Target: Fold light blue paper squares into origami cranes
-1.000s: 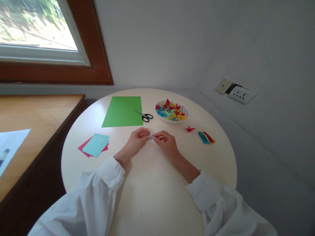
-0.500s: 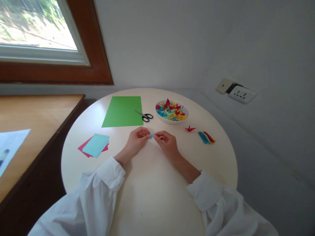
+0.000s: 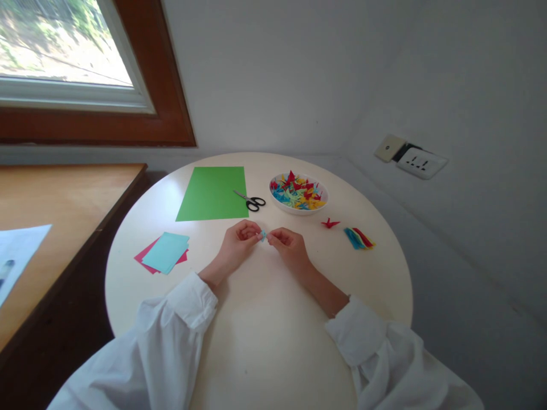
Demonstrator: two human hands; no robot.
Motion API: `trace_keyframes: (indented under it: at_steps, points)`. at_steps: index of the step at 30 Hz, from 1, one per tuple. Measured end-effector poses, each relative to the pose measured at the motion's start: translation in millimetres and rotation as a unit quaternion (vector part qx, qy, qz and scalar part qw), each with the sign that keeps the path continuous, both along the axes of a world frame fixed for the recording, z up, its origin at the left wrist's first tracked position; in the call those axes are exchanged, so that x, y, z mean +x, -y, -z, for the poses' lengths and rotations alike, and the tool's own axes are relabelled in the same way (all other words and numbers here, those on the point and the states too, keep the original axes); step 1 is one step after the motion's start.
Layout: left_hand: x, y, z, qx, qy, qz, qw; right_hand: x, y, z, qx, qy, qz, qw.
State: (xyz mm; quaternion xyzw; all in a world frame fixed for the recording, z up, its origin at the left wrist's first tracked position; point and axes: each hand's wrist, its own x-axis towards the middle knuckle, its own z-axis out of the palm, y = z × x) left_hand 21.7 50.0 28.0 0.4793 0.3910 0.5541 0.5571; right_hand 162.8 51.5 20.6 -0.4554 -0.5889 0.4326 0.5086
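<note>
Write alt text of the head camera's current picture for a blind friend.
A person's left hand and right hand hold a small light blue folded paper above a round white table. Around them lie paper sheets, scissors overlapping a green sheet, a dish of colorful paper figures, a red paper bird and a multicolored bundle.

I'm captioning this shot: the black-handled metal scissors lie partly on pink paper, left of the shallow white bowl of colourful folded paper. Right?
Not pink: the head view shows the scissors lying partly on green rectangular paper, left of the bowl.
</note>
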Motion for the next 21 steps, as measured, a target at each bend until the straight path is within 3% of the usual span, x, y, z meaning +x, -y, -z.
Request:
trace_keyframes:
  at_steps: [21]
  points:
    - [0.1,-0.7,3.2,0.005,-0.009,0.043,0.999,5.2,-1.4,-2.5,0.004,0.067,-0.122,0.990]
